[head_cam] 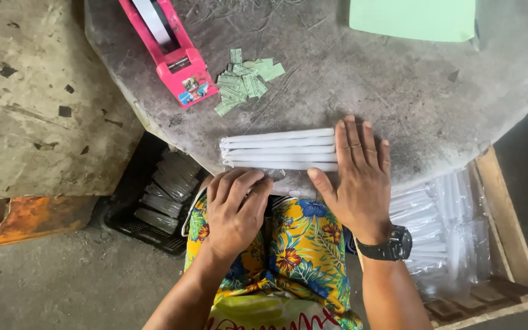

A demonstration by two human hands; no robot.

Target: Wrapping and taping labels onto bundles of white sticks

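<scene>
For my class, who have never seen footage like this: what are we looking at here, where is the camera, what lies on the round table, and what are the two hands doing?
There is one picture, from a camera worn on a person's head, looking down at their own bare hands and lap. No machine is involved. The right hand, with a dark wristwatch, lies flat on the right ends of a row of white candles lying side by side on a worn grey round table. The left hand rests at the table's near edge; what it grips, if anything, is hidden. Also on the table: a pink tape dispenser, a small heap of green paper slips and a pale green sheet. Beside the knees, a wooden crate holds bagged white candles.
</scene>
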